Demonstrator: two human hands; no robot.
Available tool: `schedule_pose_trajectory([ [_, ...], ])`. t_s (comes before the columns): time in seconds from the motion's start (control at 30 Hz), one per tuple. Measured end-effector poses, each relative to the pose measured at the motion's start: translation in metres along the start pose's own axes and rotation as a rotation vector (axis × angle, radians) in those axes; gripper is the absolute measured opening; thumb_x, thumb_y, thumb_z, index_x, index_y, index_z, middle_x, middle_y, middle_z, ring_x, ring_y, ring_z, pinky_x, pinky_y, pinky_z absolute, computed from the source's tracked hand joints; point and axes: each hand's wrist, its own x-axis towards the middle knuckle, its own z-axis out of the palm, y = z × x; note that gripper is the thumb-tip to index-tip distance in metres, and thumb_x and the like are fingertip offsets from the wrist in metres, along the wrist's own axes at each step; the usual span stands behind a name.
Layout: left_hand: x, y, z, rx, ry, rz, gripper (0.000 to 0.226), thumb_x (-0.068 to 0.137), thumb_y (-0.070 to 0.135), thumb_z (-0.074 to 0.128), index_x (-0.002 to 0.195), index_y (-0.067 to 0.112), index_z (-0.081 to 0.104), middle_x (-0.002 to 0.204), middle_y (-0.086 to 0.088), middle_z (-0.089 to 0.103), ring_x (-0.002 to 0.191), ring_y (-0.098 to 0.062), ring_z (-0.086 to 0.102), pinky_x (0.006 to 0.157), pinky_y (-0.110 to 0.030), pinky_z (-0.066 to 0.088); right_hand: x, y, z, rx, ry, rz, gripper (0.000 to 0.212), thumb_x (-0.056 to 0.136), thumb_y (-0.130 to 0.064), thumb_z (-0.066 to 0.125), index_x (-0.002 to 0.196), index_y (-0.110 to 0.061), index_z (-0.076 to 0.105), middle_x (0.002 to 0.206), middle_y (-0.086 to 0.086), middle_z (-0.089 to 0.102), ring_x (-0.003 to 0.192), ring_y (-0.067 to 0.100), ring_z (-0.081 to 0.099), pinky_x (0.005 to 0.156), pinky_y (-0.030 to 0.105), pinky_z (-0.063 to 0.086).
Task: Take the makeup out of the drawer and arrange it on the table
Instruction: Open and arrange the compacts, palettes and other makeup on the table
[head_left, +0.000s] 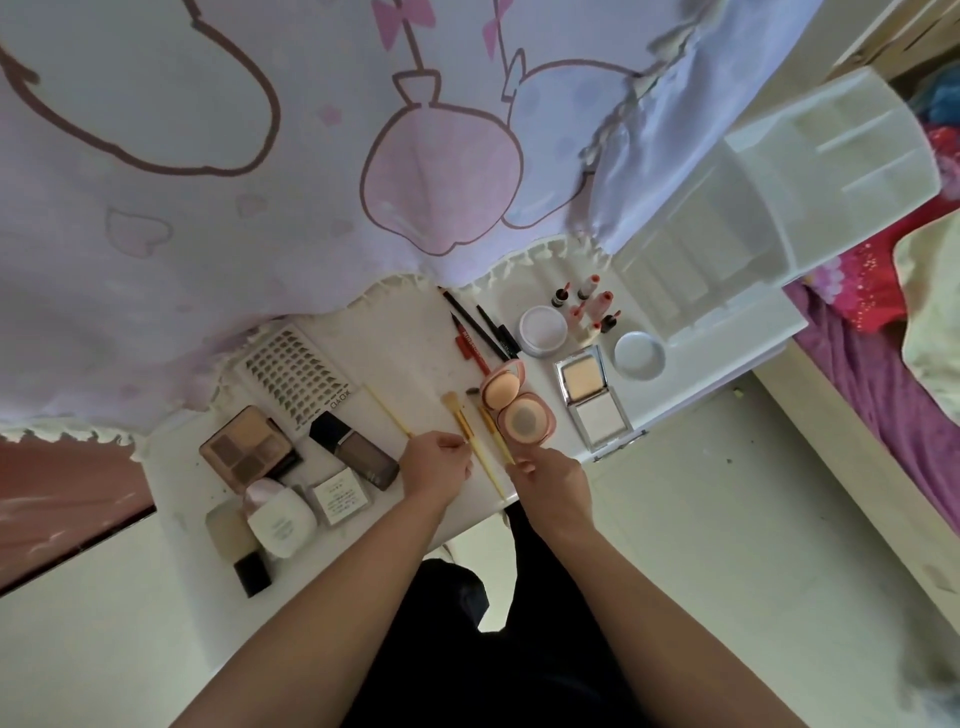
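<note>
A person looks down over both bare forearms at a white counter (415, 343) spread with makeup. The left hand (439, 462) has its grip closed, fingertips pinching the yellow handle of a tan-bristled brush (460, 415) that lies on the counter with its bristles pointing away from the person. A thin yellow stick (387, 410) runs up to the same hand; whether it is held cannot be told. Just beside it, the right hand (548, 478) has its grip clamped on the near end of a dark-tipped brush (491, 426), also yellow-handled, which lies touching an open round pink compact (511, 405).

To the left sit a false-lash tray (298, 374), a brown eyeshadow palette (249, 449), a dark foundation bottle (358, 452), a small square jar (340, 493), a white bottle (280, 519) and a black cap (253, 574). Beyond the brushes lie red and black pencils (483, 332). To the right are an open square powder compact (592, 400), a round white jar (543, 330), a round lid (639, 356) and a cluster of small red-capped bottles (589, 306).

A white plastic drawer unit (779, 208) stands at the counter's far right end. A pale cloth with pink cartoon prints (260, 156) hangs over the counter's far edge. A bed with a purple sheet (857, 389) lies to the right.
</note>
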Motion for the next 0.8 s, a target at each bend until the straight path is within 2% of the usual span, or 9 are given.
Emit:
schedule_pose_trajectory([
  [0.13, 0.000, 0.001, 0.001, 0.030, -0.014, 0.025, 0.013, 0.087, 0.012, 0.069, 0.098, 0.007, 0.072, 0.074, -0.006, 0.073, 0.064, -0.018, 0.067, 0.068, -0.028, 0.057, 0.001, -0.002, -0.004, -0.027, 0.015, -0.001, 0.018, 0.092, -0.033, 0.065, 0.106, -0.026, 0.074, 0.101, -0.004, 0.073, 0.094, 0.019, 0.066, 0.083, 0.032, 0.053],
  [0.23, -0.004, 0.000, -0.012, 0.275, 0.000, 0.209, 0.015, 0.091, 0.015, 0.061, 0.104, 0.013, 0.069, 0.097, 0.000, 0.070, 0.094, -0.019, 0.066, 0.085, -0.029, 0.051, -0.005, -0.008, -0.008, -0.016, 0.047, -0.005, 0.019, 0.092, -0.037, 0.066, 0.105, -0.025, 0.072, 0.098, -0.006, 0.071, 0.091, 0.016, 0.065, 0.080, 0.030, 0.052],
  [0.3, -0.004, 0.005, -0.031, 0.515, 0.079, 0.441, 0.026, 0.094, 0.008, 0.053, 0.117, 0.014, 0.065, 0.112, -0.001, 0.062, 0.106, -0.021, 0.057, 0.085, -0.030, 0.045, -0.007, -0.016, -0.009, 0.015, 0.072, -0.026, 0.018, 0.092, -0.036, 0.066, 0.104, -0.024, 0.071, 0.097, -0.007, 0.071, 0.088, 0.014, 0.065, 0.080, 0.030, 0.052],
  [0.37, 0.004, 0.010, -0.054, 0.903, 0.138, 0.710, 0.037, 0.090, 0.003, 0.051, 0.123, 0.015, 0.061, 0.121, -0.005, 0.057, 0.111, -0.025, 0.051, 0.084, -0.036, 0.043, -0.007, -0.025, -0.005, 0.020, 0.053, -0.070, 0.018, 0.092, -0.034, 0.065, 0.105, -0.023, 0.072, 0.097, -0.006, 0.071, 0.088, 0.014, 0.066, 0.081, 0.031, 0.053],
  [0.43, 0.017, 0.019, -0.073, 1.353, 0.046, 0.837, 0.040, 0.087, 0.002, 0.051, 0.125, 0.015, 0.056, 0.125, -0.007, 0.053, 0.114, -0.027, 0.048, 0.086, -0.036, 0.041, -0.006, -0.035, 0.002, 0.006, -0.015, -0.102, 0.019, 0.092, -0.031, 0.064, 0.108, -0.022, 0.071, 0.098, -0.005, 0.072, 0.091, 0.014, 0.067, 0.085, 0.031, 0.053],
  [0.5, 0.028, 0.029, -0.082, 1.613, -0.069, 0.872, 0.038, 0.086, 0.002, 0.054, 0.123, 0.013, 0.053, 0.125, -0.008, 0.050, 0.116, -0.027, 0.047, 0.087, -0.037, 0.041, -0.005, -0.043, 0.011, -0.029, -0.103, -0.135, 0.025, 0.092, -0.026, 0.062, 0.114, -0.020, 0.070, 0.102, -0.002, 0.073, 0.095, 0.016, 0.067, 0.089, 0.031, 0.052],
  [0.6, 0.037, 0.038, -0.082, 1.737, -0.132, 0.974, 0.033, 0.090, 0.003, 0.053, 0.121, 0.013, 0.053, 0.124, -0.008, 0.053, 0.115, -0.027, 0.050, 0.086, -0.036, 0.041, -0.005, -0.048, 0.026, -0.087, -0.212, -0.143, 0.031, 0.089, -0.020, 0.059, 0.119, -0.014, 0.067, 0.108, 0.006, 0.067, 0.100, 0.025, 0.065, 0.091, 0.035, 0.051],
  [0.7, 0.043, 0.036, -0.081, 1.710, -0.135, 1.028, 0.027, 0.088, 0.003, 0.056, 0.113, 0.014, 0.058, 0.114, -0.007, 0.059, 0.107, -0.026, 0.055, 0.080, -0.035, 0.043, -0.009, -0.048, 0.034, -0.071, -0.220, -0.123, 0.038, 0.088, -0.017, 0.058, 0.126, -0.015, 0.061, 0.113, 0.008, 0.060, 0.104, 0.027, 0.060, 0.093, 0.038, 0.049],
  [0.8, 0.043, 0.034, -0.085, 1.441, 0.019, 1.098, 0.023, 0.066, 0.000, 0.073, 0.081, 0.011, 0.060, 0.077, -0.008, 0.062, 0.070, -0.027, 0.059, 0.055, -0.034, 0.044, -0.014, -0.043, 0.035, -0.063, -0.217, -0.143, 0.043, 0.089, -0.015, 0.057, 0.132, -0.015, 0.057, 0.117, 0.007, 0.057, 0.107, 0.026, 0.058, 0.095, 0.037, 0.048],
])
